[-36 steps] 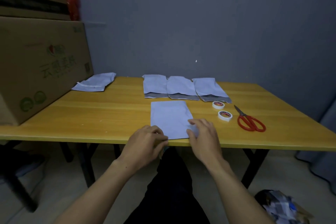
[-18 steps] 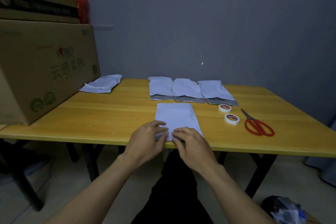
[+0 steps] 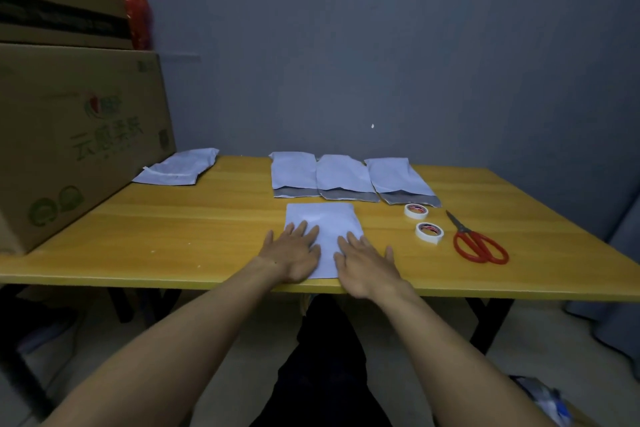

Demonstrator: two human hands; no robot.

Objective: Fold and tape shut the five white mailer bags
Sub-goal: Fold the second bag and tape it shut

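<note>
Lower centre of frame: left hand (image 3: pixel 293 253) and right hand (image 3: pixel 364 262), fingers spread flat, press the white mailer bag (image 3: pixel 323 230) beneath them.

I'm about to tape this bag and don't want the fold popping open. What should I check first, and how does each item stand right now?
1. Bag lies flat: ok, left hand and right hand press on it with straight fingers.
2. Fold holds by itself: cannot tell, the hands cover the near part.
3. A hand free for tape: not ok, both are on the bag.
4. Tape close by: ok, near roll and far roll lie just right of the bag.
5. Scissors close by: ok, right of the rolls, blades closed.
6. Loose tape end ready: cannot tell.
</note>
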